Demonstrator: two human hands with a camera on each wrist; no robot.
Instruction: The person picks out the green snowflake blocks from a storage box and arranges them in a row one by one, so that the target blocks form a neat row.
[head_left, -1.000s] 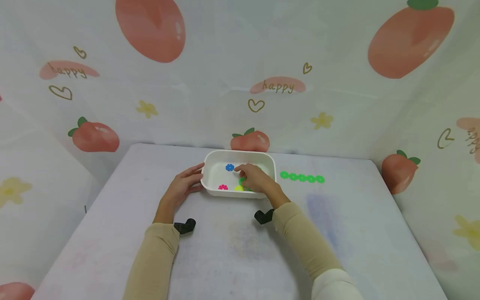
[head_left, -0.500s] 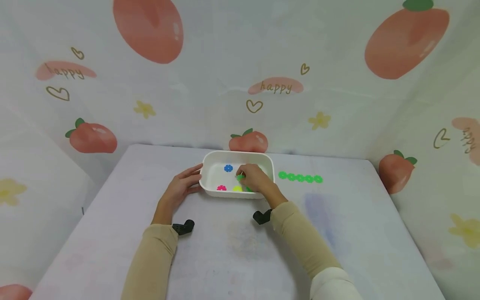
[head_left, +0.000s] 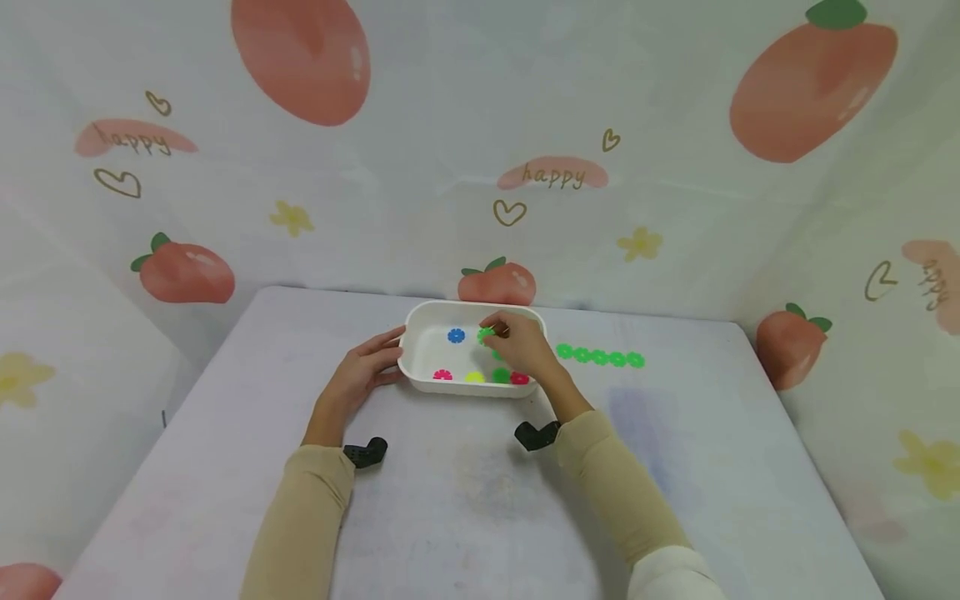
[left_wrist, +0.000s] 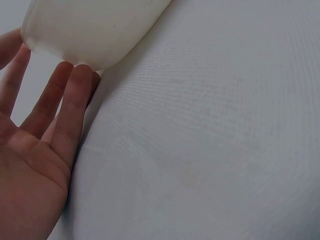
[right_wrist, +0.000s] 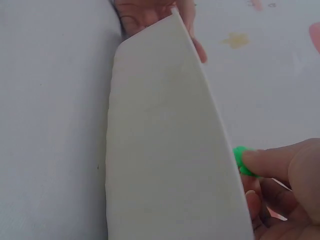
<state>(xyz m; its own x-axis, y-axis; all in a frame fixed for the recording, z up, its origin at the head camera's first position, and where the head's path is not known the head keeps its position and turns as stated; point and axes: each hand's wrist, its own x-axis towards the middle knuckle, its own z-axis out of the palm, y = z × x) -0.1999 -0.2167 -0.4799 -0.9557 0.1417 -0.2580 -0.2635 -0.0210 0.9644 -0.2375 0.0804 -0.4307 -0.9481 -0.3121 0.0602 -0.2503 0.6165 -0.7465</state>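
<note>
A white plastic tub [head_left: 427, 367] stands at the back of the table. My left hand [head_left: 362, 375] rests its outstretched fingertips against the tub's left end; the left wrist view shows the fingers [left_wrist: 75, 100] touching its wall. Over the tub's right half, my right hand [head_left: 525, 343] pinches a green snowflake disc [head_left: 486, 335] between thumb and fingers. That disc [right_wrist: 241, 159] also shows past the tub's rim in the right wrist view. Inside the tub lie a blue disc [head_left: 456, 336], a pink disc [head_left: 442, 375], a yellow disc [head_left: 475, 377], a green disc [head_left: 501, 376] and a red disc [head_left: 519, 378].
Right of the tub, several green discs [head_left: 600, 357] form a row on the white tabletop [head_left: 450, 517]. A cloth backdrop [head_left: 420, 208] printed with peaches rises behind the table and along its sides. Both wrists carry black camera mounts [head_left: 537, 435].
My right hand has gone from reaching among the discs to pinching a green one, and has risen toward the tub's back right. The left hand stays at the tub's end.
</note>
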